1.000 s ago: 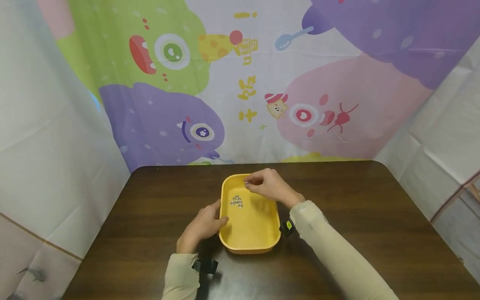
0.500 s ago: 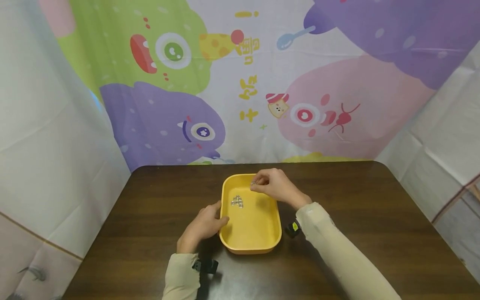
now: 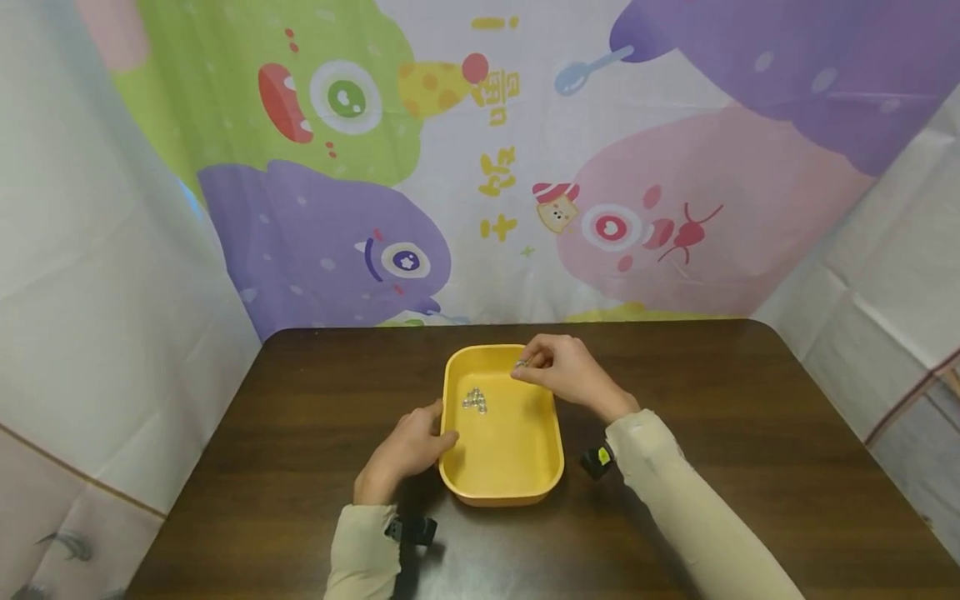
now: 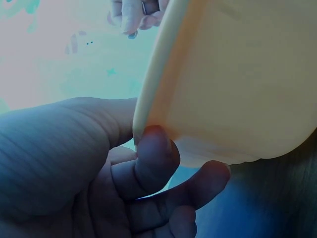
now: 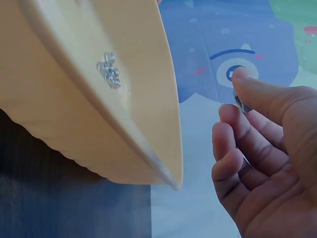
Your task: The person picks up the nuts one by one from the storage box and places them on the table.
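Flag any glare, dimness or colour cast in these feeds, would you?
Head: fairly even light, soft sheen on the table in front of the tray, whose metal pieces look tiny; left wrist: backdrop washed out, left hand dark and bluish; right wrist: dim, bluish, but the small ring pinched by the right hand can be made out.

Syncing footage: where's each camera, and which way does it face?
Head: on the head, facing forward and down at the yellow tray; left hand, right hand and sleeves show.
Left wrist: on that wrist, facing the tray's side; left hand grips it, right hand beyond.
Right wrist: on that wrist, facing the right hand's pinched shiny piece.
Shared: head and right wrist show small pieces inside the tray.
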`<state>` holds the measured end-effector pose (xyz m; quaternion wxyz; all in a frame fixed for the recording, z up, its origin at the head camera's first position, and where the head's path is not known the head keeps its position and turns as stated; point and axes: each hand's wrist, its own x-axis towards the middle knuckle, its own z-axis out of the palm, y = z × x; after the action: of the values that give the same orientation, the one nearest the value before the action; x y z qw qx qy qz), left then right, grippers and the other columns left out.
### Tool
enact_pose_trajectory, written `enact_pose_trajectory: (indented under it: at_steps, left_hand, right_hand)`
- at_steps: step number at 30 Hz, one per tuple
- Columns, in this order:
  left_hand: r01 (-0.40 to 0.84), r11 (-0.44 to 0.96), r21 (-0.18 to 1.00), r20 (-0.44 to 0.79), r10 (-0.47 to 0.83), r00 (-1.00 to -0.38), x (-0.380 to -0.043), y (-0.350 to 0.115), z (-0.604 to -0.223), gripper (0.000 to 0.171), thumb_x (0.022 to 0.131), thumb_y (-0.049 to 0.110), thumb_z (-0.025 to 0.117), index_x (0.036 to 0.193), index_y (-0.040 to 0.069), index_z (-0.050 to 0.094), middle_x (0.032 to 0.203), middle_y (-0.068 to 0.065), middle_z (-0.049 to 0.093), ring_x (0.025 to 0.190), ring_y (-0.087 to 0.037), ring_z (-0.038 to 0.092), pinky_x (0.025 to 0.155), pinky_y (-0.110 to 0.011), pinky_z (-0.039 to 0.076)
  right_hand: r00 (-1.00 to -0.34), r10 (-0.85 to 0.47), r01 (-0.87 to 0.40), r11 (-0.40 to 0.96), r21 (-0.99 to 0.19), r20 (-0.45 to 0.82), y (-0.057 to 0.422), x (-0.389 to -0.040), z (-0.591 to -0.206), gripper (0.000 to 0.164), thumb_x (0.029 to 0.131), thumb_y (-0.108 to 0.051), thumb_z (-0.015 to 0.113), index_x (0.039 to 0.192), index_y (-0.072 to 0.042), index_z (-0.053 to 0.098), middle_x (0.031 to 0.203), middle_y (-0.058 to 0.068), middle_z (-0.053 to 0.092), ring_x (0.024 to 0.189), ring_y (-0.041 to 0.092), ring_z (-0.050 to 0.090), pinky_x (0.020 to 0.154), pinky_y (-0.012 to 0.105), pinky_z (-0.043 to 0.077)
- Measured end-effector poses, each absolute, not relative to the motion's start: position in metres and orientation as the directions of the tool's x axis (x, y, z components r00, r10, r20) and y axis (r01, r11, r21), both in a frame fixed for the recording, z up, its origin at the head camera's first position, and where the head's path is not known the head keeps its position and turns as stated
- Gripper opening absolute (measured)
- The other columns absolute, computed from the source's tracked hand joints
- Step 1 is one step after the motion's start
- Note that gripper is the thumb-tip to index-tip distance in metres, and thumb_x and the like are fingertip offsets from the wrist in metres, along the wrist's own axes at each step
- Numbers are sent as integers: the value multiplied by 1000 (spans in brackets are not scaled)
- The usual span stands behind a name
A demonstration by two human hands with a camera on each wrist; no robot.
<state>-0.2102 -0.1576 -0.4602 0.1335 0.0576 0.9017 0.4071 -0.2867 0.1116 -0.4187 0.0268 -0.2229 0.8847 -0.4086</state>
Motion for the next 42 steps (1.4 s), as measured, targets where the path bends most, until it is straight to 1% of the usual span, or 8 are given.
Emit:
enact_pose_trajectory:
  at_steps: [9,15,21,29,34,42]
  left_hand:
    - [-5,662,750,-199,218,-955,-212,-158,-459,59,98,15,66,151,-2,45,90,-9,67,67,-17,63,63,-30,53]
    - [19,661,750,-181,233,-955,-212,-158,-460,57,98,15,66,148,-3,47,89,-9,67,67,-16,62,62,-29,53]
    - [12,658,753,-185,228,-956,-212,-159,-459,57,98,16,65,149,-2,47,85,-7,66,65,-16,62,61,-29,51]
    - [3,666,746,-191,218,-957,-212,-159,-460,61,97,17,65,151,-3,44,82,-7,65,63,-16,61,60,-29,51]
    - [14,668,744,-181,221,-958,-212,-159,-462,62,97,16,65,152,-3,43,83,-7,65,63,-16,61,61,-29,51]
    - [28,662,749,-167,229,-959,-212,-161,-463,59,97,15,65,149,-3,46,87,-7,67,65,-15,62,62,-29,52]
  right_hand:
    - [-908,-386,-366,548,-752,161,122,-285,-419,26,88,-31,83,98,-12,70,83,1,70,70,17,60,64,30,51]
    - [-919,-360,-349,561,-751,159,132,-283,-418,28,88,-34,83,99,-12,69,83,1,70,72,18,62,66,30,52]
    - [-923,-339,-354,564,-746,182,144,-282,-420,26,89,-35,82,97,-13,70,84,1,70,72,21,62,65,30,51]
    - [-923,-326,-366,569,-737,207,156,-281,-425,20,91,-28,80,101,-13,73,89,2,72,79,21,65,72,28,54]
    - [-926,-321,-360,588,-724,200,162,-280,-428,20,92,-25,78,104,-10,73,90,2,74,78,17,65,72,27,53]
    - [-923,-334,-366,616,-697,189,171,-279,-436,16,95,-18,73,108,-10,75,92,2,73,81,16,64,74,29,52]
